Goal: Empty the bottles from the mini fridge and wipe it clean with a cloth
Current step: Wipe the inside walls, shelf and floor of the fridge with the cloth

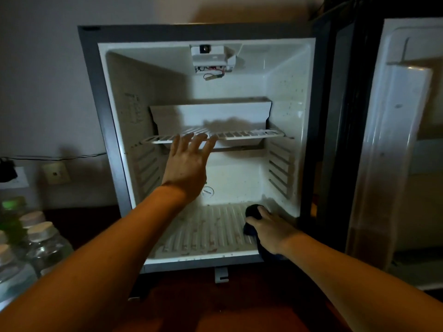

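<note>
Head view, nearest first: two bare forearms reach in from the bottom corners toward the mini fridge, a grey-framed box with a smooth white plastic liner, its door swung wide at the right. At the lower left, outside the fridge, a cluster of clear plastic bottles with pale ribbed caps stands on a dark surface, blurred at the picture's edge.

On the fridge floor, a ribbed white panel marked with reddish-brown stains and specks, the right hand has its fingers curled over a bunched dark cloth, pressing it down in the right front corner. More dark fabric shows under the wrist at the floor's front lip.

Higher and further in, the left hand is spread flat, fingers straight and slightly apart, holding nothing; its fingertips lie at the front edge of the white wire shelf, and whether they touch it cannot be told. The hand covers part of the back wall and of a round drain fitting.

Behind the shelf sits an angular white plastic cover. Moulded shelf rails line both side walls; the right wall is flecked with dark spots. At the ceiling hangs a white control box with loose red and black wires.

Left of the fridge, a wall socket and a thin cable run along the wall.
</note>
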Demonstrator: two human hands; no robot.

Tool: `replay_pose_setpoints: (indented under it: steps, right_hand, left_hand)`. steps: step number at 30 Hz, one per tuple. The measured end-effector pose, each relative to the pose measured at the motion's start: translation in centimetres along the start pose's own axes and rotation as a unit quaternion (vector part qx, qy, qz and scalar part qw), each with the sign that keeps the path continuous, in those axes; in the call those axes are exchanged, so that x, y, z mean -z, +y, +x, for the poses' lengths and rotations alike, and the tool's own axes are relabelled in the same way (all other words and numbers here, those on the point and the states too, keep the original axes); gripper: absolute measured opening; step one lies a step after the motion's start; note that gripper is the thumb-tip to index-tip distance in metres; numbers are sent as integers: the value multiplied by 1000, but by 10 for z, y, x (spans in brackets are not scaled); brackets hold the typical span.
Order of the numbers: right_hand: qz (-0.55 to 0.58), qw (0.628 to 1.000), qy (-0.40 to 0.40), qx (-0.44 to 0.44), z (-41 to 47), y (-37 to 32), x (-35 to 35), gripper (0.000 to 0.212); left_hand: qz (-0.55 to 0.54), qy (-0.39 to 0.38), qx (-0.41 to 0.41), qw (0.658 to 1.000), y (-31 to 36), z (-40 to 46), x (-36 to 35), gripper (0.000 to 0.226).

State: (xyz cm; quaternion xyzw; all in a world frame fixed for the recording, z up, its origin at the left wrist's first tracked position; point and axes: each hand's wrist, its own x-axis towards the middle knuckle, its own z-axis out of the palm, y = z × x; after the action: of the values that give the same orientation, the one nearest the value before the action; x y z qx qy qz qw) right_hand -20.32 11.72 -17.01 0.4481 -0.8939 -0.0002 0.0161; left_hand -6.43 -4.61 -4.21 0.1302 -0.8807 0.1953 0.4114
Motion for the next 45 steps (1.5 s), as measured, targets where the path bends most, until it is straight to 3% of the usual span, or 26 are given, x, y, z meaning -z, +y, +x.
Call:
replay_pose_setpoints:
  steps: [8, 12, 24, 30, 36, 45]
  right_hand:
    - [-18, 999, 19, -37, 46, -11, 11, 47]
    - [14, 999, 2, -29, 71, -6, 11, 56]
    - [66, 996, 53, 42, 10, 0, -24, 44]
    - [135, 990, -26, 1, 52, 6, 0, 57]
    - [117, 992, -22, -29, 96, -3, 1, 55]
    - [100, 988, 78, 93, 17, -11, -23, 49]
  left_hand:
    - [-12, 57, -12, 998, -12, -1, -14, 80]
    - [-44, 77, -9, 996, -16, 1, -18, 79]
    - [-63, 79, 6, 995, -11, 0, -17, 78]
    - [-67, 88, 12, 994, -11, 0, -19, 78]
    - [-59, 101, -3, 993, -14, 0, -26, 82]
    - [-53, 94, 0, 994, -12, -1, -23, 83]
